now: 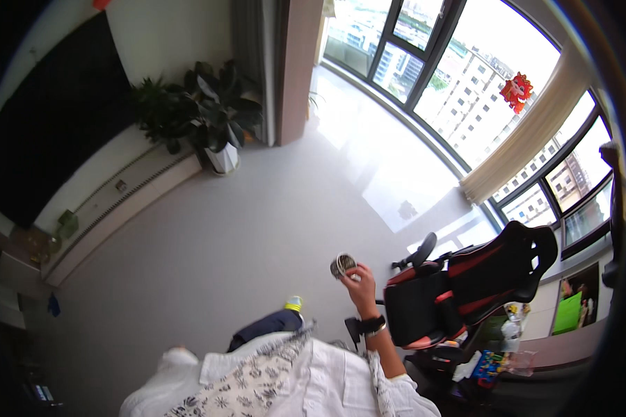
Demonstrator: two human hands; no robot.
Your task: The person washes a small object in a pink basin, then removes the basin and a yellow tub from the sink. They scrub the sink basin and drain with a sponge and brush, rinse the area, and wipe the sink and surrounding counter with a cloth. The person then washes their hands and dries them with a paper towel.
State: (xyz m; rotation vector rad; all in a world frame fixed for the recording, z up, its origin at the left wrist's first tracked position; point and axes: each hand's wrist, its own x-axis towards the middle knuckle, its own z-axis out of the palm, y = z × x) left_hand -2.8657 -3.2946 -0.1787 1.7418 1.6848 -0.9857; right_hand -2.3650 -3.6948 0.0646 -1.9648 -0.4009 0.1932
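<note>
My right hand (360,284) is held out in front of me, its fingers closed on a small round container (342,266) with dark contents and a pale rim. What the container holds is too small to tell. A black band and a bracelet circle that wrist. At the lower left the white sleeve (180,359) of my other arm shows, but the left hand itself is out of view or hidden. Below the container, my leg in dark trousers (266,328) ends in a white and yellow shoe (293,304) on the grey floor.
A black and red gaming chair (417,307) stands close at right, beside a cluttered desk area with a green bag (568,313). Tall windows (474,99) line the upper right. At left are a low cabinet (130,208), a large dark screen (62,120) and a potted plant (223,159).
</note>
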